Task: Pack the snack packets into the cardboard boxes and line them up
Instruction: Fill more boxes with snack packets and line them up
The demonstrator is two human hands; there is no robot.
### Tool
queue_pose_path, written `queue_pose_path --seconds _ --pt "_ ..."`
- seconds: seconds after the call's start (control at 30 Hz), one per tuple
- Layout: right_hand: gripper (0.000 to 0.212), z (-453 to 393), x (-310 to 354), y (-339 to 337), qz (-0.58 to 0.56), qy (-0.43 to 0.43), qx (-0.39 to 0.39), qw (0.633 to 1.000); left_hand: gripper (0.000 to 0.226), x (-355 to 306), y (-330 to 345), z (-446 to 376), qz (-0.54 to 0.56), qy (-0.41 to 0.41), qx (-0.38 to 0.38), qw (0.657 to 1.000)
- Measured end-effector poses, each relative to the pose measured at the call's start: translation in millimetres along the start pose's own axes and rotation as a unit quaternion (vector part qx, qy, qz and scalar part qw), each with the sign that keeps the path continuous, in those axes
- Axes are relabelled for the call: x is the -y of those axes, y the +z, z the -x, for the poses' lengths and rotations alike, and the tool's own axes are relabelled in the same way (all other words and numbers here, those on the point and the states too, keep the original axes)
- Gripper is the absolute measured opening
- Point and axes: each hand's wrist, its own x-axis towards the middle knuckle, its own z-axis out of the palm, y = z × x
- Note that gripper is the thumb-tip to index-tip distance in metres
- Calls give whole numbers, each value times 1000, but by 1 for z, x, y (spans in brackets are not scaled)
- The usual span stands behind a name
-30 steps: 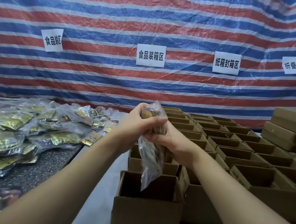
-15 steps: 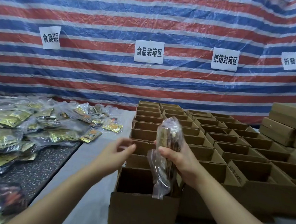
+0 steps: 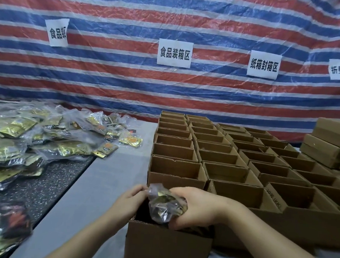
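Note:
A clear plastic bag of gold snack packets sits half inside the nearest open cardboard box. My right hand grips the bag from the right, fingers curled round it over the box's opening. My left hand holds the box's upper left rim, fingertips at the bag's edge. The lower part of the bag is hidden inside the box. A heap of bagged snack packets lies on the left.
Rows of open cardboard boxes fill the grey table from the middle to the right. Closed boxes are stacked at the far right. A striped tarp with paper signs hangs behind. A dark speckled surface lies under the packets.
My right hand has lowered the bag from above the box down into its opening. My left hand, free half a second ago, has come to the box's rim. The view tilted down.

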Motion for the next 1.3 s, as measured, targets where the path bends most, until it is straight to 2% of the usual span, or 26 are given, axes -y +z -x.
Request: queue_pose_path --seconds 0.13,0.2,0.27,0.37,0.43,0.53,0.63,0.73,0.77,0.9,1.07,1.17,1.3 --pt "35 -8 1 -6 -2 77 99 992 26 2 -1 2 -4 14 3 1000" --pt "25 -15 2 -7 8 99 158 982 26 4 1 2 -10 19 -2 1000" --pt "18 -29 3 1 75 124 206 968 26 5 4 1 -15 21 -1 1000" --pt "36 -55 -2 36 185 168 254 934 26 10 9 2 -36 32 -9 999" --pt "42 -66 -10 62 199 193 226 934 26 12 11 3 -51 41 -14 998" --pt "43 -65 -12 69 190 179 184 948 27 11 10 4 -67 44 -17 997" --pt "44 -58 -6 53 169 193 204 945 26 10 8 2 -59 45 -6 997" --pt "62 -44 4 27 167 193 228 940 25 11 10 2 -52 47 -2 998" --pt "62 -40 5 17 168 190 223 941 26 11 10 2 -52 45 -1 998" --pt "37 -31 4 5 176 163 210 948 27 11 12 1 -47 39 -4 998" --pt "39 -42 -6 47 152 235 264 923 29 11 12 3 -48 45 -13 998" --pt "38 -46 -4 44 131 245 284 918 28 12 11 4 -50 47 -9 998" --pt "42 -51 6 28 124 201 199 951 25 9 13 1 -52 45 -11 998"
